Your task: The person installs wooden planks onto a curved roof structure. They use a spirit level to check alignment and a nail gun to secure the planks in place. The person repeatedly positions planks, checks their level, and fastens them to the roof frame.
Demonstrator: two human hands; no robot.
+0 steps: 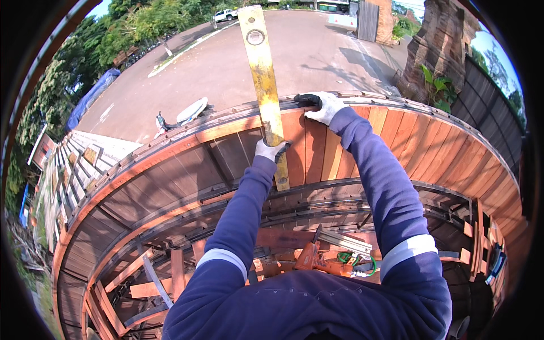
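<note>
Spirit level (263, 79), long, yellow and badly scuffed, lies across the curved wooden wall in front of me, its far part reaching past the rim (221, 126) so that it shows against the paving (198, 62). My left grip (271, 149) is closed on its lower part, dark fingertips showing at its right edge (white glove, dark at the tips). Below that hold, the level's near end comes down to a dark curved rail (334, 184).

My right grip (324, 107) touches the rim just right of the level, fingers bent over the top; whether it squeezes there or only rests, I cannot tell. Right of the level, reddish planks (391, 133) stand side by side along the curve; left of it, the panels (164, 170) are darker brown and streaked with shadow, under a reddish strip.

Nearer to me than the level, by my chest, an orange power tool (307, 258) lies among timber pieces, with a green cord (368, 266) to its right. Beyond the level, a white vehicle (225, 15) stands off to the left of its far end (small from here), and a blue tarp (90, 99) lies well apart on the same side.
</note>
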